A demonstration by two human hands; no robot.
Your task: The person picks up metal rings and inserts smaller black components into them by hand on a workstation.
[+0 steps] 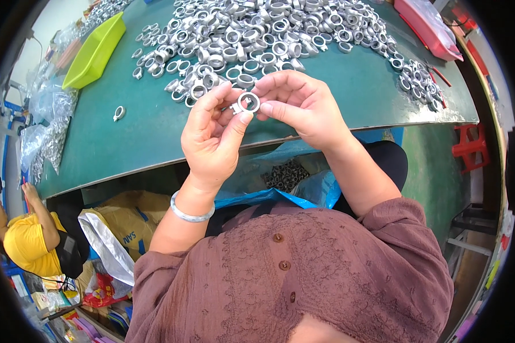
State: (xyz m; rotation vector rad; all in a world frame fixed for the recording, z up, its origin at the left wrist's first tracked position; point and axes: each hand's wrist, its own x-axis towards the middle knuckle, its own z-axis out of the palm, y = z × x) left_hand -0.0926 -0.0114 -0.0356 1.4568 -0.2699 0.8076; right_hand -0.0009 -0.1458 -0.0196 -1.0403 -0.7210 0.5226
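A small silver-grey metal ring clamp (257,100) with a lug on its side is held up above the near edge of the table. My left hand (214,128) pinches it between thumb and fingers, and the lug points toward that palm. From the other side, my right hand (303,106) has thumb and fingertips closed at the rim of the same ring. Just beyond both hands lies a large heap of similar metal ring clamps (234,37). One single ring clamp (119,113) rests apart on the left of the green table (120,143).
A yellow-green tray (97,51) stands at the left, with clear plastic bags (48,100) beside it. A pink tray (429,28) and red-handled pliers (440,76) lie at the right. Below the edge, a blue bag (320,186) holds dark parts. Another person in yellow (31,243) sits left.
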